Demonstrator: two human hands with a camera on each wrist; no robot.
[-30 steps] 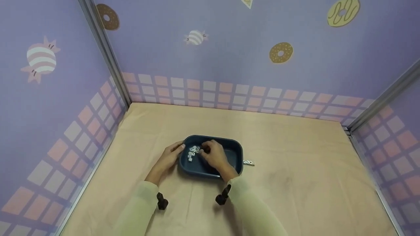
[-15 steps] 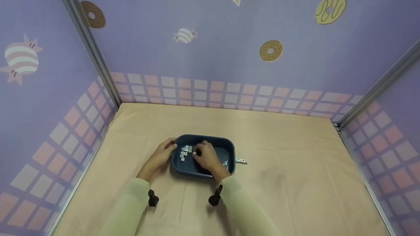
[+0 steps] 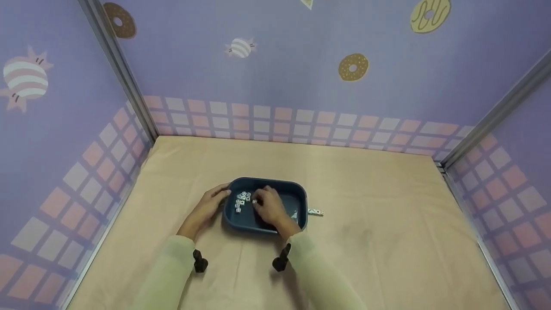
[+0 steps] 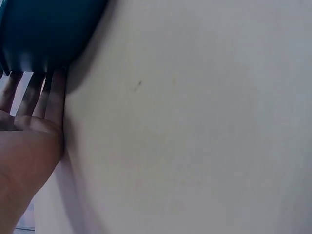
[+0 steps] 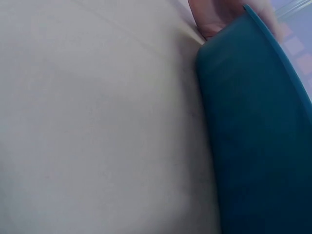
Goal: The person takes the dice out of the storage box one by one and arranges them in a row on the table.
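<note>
A dark blue rectangular tray (image 3: 258, 227) with rounded corners sits on the cloth in the head view. At its left end my left hand (image 3: 205, 211) holds the wall, thumb at the rim and fingers along the outside. The left wrist view has this hand's fingers (image 4: 56, 95) against the tray's outer side. Inside the tray, my right hand (image 3: 271, 209) pinches a small white die (image 3: 254, 201) between thumb and fingers. Several white dice (image 3: 242, 202) with dark and red spots lie loosely grouped left of that hand. The right wrist view contains mostly the tray's outer side (image 5: 258, 131).
A short row of dice (image 3: 316, 212) lies on the cloth just beyond the tray's right end. Pale cloth (image 3: 387, 206) covers the table. Purple patterned panels (image 3: 292, 77) enclose it at the back and sides. A light patch at the tray's right inside is unclear.
My right hand has shifted slightly within the tray, and the pinched die has become visible. The left hand keeps its hold. The whole head view has shifted, so everything appears further left.
</note>
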